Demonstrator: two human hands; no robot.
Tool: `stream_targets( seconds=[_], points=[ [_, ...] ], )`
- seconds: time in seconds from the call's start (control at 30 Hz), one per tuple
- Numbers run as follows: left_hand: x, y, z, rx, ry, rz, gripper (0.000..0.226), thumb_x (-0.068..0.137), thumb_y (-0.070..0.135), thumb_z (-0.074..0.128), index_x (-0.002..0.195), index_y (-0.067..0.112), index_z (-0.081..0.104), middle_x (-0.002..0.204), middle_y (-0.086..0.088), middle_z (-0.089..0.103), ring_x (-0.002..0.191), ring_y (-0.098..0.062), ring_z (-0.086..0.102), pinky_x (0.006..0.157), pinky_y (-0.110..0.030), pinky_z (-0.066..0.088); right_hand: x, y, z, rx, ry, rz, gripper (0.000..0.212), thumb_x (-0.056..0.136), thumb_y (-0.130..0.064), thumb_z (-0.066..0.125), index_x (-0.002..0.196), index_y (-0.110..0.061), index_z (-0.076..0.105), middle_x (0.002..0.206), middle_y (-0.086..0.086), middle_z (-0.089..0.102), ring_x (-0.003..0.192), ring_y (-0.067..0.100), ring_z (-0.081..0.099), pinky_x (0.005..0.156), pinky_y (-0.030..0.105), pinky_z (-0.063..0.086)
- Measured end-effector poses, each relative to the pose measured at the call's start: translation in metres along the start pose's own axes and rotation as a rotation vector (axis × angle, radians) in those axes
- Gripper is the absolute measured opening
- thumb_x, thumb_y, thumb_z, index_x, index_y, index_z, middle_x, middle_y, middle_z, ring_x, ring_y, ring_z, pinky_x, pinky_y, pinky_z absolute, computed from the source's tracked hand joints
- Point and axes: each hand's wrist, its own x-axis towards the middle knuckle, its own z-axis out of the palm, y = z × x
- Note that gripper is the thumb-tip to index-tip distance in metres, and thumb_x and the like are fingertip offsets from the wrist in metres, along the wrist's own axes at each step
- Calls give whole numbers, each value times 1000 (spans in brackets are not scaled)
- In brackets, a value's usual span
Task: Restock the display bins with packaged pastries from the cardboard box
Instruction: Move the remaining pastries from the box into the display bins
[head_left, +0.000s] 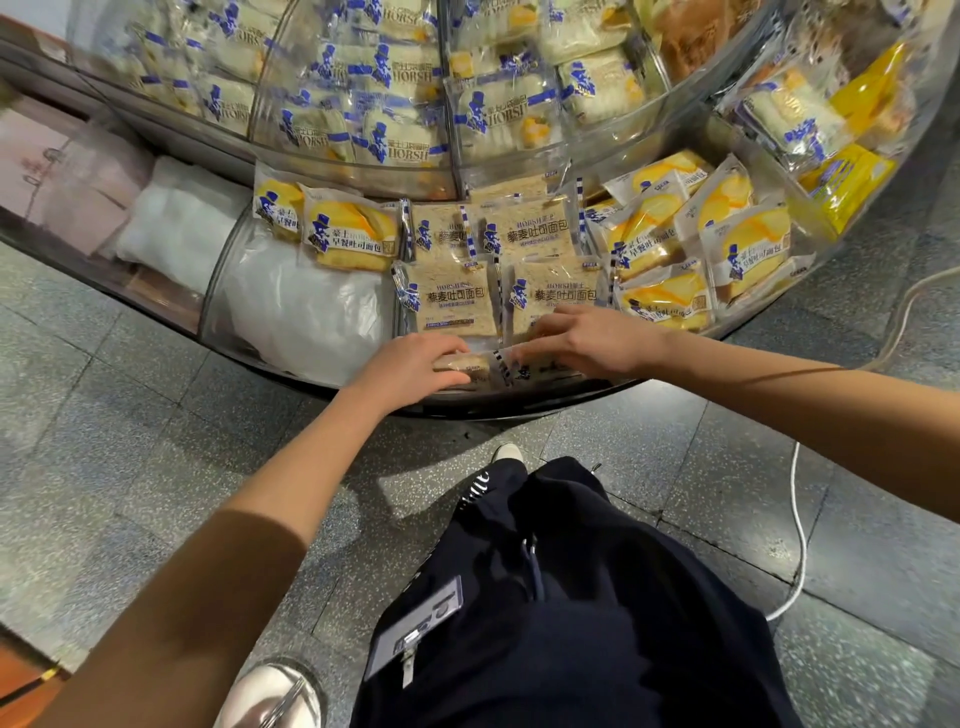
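Here, my left hand (410, 366) gripped the end of a beige toast packet (470, 368) at the six o'clock edge of the middle display bin (519, 405). At its three o'clock, my right hand (589, 343) pressed, fingers straight and spread, on the neighbouring packet (524, 373).

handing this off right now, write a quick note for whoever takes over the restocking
Left hand grips a beige toast packet at the front of the middle compartment.
Right hand lies flat on the packet beside it.
Done: four more beige packets lie flat behind them.
Left: seat these two in the front row. The cardboard box is out of view, so remaining stock is unknown.
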Motion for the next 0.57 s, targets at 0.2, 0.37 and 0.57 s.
stream_targets(
  seconds=[0.2,0.37,0.57],
  points=[
    [2,10,2,85,96,-58,33,98,34,55,130,28,59,124,5,65,105,-17,61,84,-34,49,5,0,-2,14,37,73,42,101,-17,45,142,-26,49,117,6,58,108,25,53,91,36,46],
    [0,20,10,140,277,-85,30,96,30,57,125,21,61,122,3,60,116,-18,52,103,-38,39,8,2,-3,-2,23,104,39,99,-23,49,138,-21,54,118,8,58,111,27,54,92,39,51],
    [2,26,7,137,266,-147,31,95,30,58,125,21,60,127,2,58,122,-19,47,107,-39,36,7,2,-1,-10,5,138,40,100,-26,48,139,-18,54,121,9,59,113,28,53,94,38,46]
  ],
)
